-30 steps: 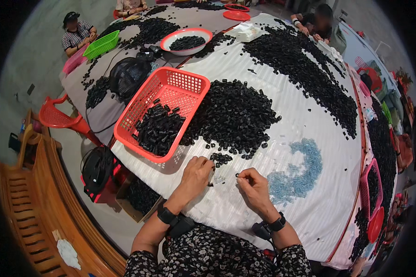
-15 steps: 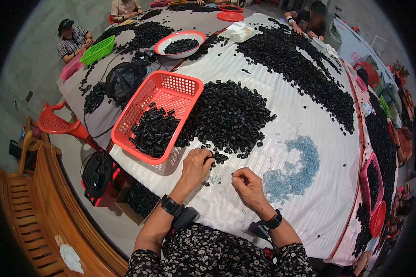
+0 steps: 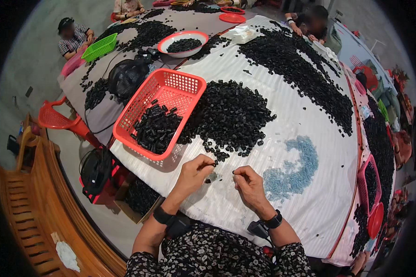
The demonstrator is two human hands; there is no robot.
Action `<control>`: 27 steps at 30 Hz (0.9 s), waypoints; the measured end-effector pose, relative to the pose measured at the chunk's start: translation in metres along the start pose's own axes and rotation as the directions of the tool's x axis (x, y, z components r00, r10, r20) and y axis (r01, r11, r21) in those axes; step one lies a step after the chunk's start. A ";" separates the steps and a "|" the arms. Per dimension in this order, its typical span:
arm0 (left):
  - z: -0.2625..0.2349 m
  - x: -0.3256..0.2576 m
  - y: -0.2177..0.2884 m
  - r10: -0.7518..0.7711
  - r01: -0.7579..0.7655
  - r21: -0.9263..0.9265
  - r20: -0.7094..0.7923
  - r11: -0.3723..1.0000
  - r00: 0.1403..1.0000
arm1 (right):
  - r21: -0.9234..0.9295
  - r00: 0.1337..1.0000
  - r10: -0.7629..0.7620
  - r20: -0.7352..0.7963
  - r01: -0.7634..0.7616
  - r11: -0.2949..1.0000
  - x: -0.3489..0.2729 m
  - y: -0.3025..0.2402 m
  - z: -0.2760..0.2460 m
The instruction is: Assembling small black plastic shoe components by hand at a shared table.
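Left hand [image 3: 195, 171] grip is pinched on a small black piece [image 3: 213, 163] near the tabletop [image 3: 305, 115]'s near edge; right hand [image 3: 248, 183] pinches another, just beside it, fingertips facing each other.

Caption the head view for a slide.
Left hand and right hand pinch small black parts beside a red basket on a table.
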State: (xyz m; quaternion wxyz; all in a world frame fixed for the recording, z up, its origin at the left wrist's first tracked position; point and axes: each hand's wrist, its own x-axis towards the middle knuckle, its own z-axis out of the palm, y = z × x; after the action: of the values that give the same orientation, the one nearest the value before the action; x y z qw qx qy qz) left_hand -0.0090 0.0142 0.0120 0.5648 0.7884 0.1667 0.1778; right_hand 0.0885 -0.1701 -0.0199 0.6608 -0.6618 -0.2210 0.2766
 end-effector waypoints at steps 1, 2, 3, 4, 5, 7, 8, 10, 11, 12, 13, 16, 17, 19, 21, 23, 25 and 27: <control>-0.003 -0.006 0.002 -0.058 0.073 -0.220 0.076 0.973 0.995 | -0.004 1.000 0.002 0.006 -0.002 1.000 -0.002 -0.004 0.002; -0.005 -0.012 0.005 -0.094 0.155 -0.423 0.162 0.893 0.982 | 0.054 0.999 0.044 0.024 -0.045 0.998 -0.005 -0.010 0.003; -0.009 -0.017 0.010 -0.082 0.157 -0.437 0.186 0.885 0.979 | 0.111 0.995 0.085 0.048 -0.090 0.990 -0.007 -0.017 0.005; -0.012 -0.021 0.016 -0.086 0.158 -0.440 0.179 0.884 0.980 | 0.108 0.995 0.087 0.056 -0.093 0.990 -0.009 -0.024 0.006; -0.013 -0.026 0.022 -0.122 0.207 -0.488 0.200 0.848 0.972 | 0.052 0.994 0.057 0.093 -0.062 0.997 -0.011 -0.032 0.006; -0.014 -0.033 0.022 -0.138 0.242 -0.542 0.225 0.805 0.964 | -0.007 0.990 0.028 0.137 -0.028 1.000 -0.014 -0.049 0.010; -0.014 -0.036 0.021 -0.139 0.241 -0.545 0.222 0.803 0.965 | 0.004 0.987 -0.012 0.163 0.012 1.000 -0.015 -0.057 0.013; -0.012 -0.040 0.019 -0.125 0.252 -0.576 0.251 0.778 0.960 | 0.010 0.982 -0.051 0.180 0.050 0.999 -0.016 -0.069 0.018; -0.012 -0.041 0.020 -0.123 0.252 -0.579 0.252 0.776 0.960 | 0.050 0.980 -0.034 0.195 0.025 0.998 -0.016 -0.073 0.020; -0.011 -0.042 0.023 -0.131 0.266 -0.581 0.264 0.769 0.956 | 0.089 0.977 -0.018 0.212 -0.001 0.996 -0.016 -0.075 0.021; -0.011 -0.043 0.025 -0.139 0.281 -0.583 0.276 0.763 0.951 | 0.086 0.977 -0.017 0.213 -0.002 0.996 -0.016 -0.077 0.022; -0.009 -0.044 0.031 -0.147 0.307 -0.551 0.315 0.776 0.938 | 0.106 0.966 0.004 0.260 -0.033 0.994 -0.016 -0.078 0.023; -0.008 -0.045 0.031 -0.146 0.311 -0.543 0.326 0.780 0.934 | 0.046 0.963 0.003 0.268 -0.016 0.999 -0.016 -0.077 0.022; -0.008 -0.047 0.028 -0.141 0.295 -0.523 0.315 0.800 0.939 | -0.014 0.960 0.005 0.282 -0.001 1.000 -0.018 -0.074 0.021; -0.008 -0.049 0.025 -0.132 0.280 -0.502 0.310 0.818 0.942 | -0.231 0.940 -0.093 0.329 0.176 0.957 -0.020 -0.076 0.019; -0.008 -0.052 0.020 -0.082 0.220 -0.406 0.331 0.887 0.940 | -0.232 0.941 -0.011 0.338 0.095 0.968 -0.024 -0.077 0.017; -0.003 -0.056 0.017 -0.110 0.291 -0.469 0.375 0.834 0.920 | -0.301 0.930 -0.071 0.360 0.188 0.935 -0.029 -0.075 0.017; 0.003 -0.058 0.012 -0.146 0.414 -0.579 0.452 0.702 0.880 | -0.382 0.846 -0.326 0.422 0.492 0.783 -0.037 -0.068 0.018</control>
State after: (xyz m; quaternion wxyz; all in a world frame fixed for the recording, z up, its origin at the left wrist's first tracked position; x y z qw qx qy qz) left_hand -0.0582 -0.0191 0.0175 0.8477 0.5201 0.1030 -0.0175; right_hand 0.0541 -0.1794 0.0510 0.4748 -0.6817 -0.5303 0.1690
